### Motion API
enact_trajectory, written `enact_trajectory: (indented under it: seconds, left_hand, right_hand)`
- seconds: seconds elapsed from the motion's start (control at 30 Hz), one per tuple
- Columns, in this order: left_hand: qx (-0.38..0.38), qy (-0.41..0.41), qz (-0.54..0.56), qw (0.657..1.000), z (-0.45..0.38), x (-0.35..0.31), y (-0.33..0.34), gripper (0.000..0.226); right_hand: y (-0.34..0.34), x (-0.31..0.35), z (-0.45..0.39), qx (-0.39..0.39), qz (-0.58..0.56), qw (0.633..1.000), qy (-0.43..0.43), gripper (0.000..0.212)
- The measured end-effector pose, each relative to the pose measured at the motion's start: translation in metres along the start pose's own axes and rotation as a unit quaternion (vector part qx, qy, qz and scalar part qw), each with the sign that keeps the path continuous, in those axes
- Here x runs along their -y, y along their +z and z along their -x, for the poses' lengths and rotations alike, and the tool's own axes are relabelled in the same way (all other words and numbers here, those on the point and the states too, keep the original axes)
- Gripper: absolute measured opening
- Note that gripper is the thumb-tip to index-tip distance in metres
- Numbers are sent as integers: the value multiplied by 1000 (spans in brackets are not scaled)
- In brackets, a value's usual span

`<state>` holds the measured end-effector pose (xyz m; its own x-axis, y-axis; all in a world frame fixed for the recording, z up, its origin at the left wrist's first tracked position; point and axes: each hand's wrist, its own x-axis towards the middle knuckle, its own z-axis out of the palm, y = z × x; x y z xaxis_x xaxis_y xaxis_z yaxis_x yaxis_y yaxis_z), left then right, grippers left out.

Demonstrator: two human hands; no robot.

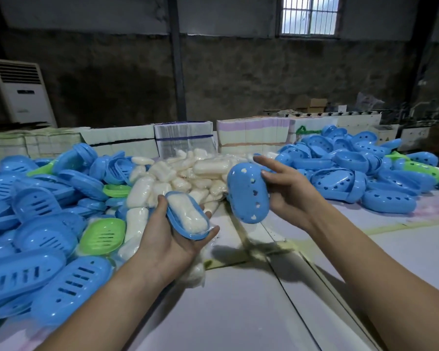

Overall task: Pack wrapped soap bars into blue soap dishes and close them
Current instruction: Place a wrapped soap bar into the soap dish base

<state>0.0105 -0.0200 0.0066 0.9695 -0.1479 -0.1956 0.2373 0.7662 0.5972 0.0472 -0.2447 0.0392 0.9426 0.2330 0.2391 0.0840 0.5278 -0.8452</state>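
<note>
1. One cam only, worn on the person's head; looks fwd and down over both forearms.
2. Wide-angle lens: table [238, 312] edges bow, far wall curves.
3. Close range: left hand [173, 239] and right hand [287, 188] sit mid-frame, arms run in from the bottom corners.
4. Facing across the table toward the back wall; window [309, 15] at top right, white AC unit [23, 92] at far left.
5. Blue dish piles fill both sides of the frame, left pile [36, 236] nearest the lens.
6. No 2nd view, so no shared part to tell.
</note>
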Motion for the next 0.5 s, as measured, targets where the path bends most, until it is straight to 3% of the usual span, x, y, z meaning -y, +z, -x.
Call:
enact_trajectory:
  seconds: [0.03, 0.1, 0.23, 0.33, 0.4, 0.5]
  left_hand:
    - [2, -7, 5, 1000, 0, 2, 1, 58]
    - [12, -33, 18, 999, 2, 6, 5, 59]
    - [21, -38, -34, 998, 3, 15, 7, 61]
    - [20, -45, -55, 997, 4, 17, 7, 66]
    - [11, -46, -54, 997, 4, 16, 7, 68]
    - [-7, -41, -42, 998, 4, 15, 7, 68]
  right_hand:
    - [7, -1, 3, 47, -87, 995, 29, 30]
    - [20, -11, 7, 106, -150, 981, 60, 29]
    - [37, -33, 3, 59, -76, 993, 65, 26]
    - [36, -44, -1, -18, 169, 985, 19, 22]
    - [34, -55, -2, -59, 367, 928, -17, 16]
    - [34, -68, -2, -114, 511, 844, -114, 10]
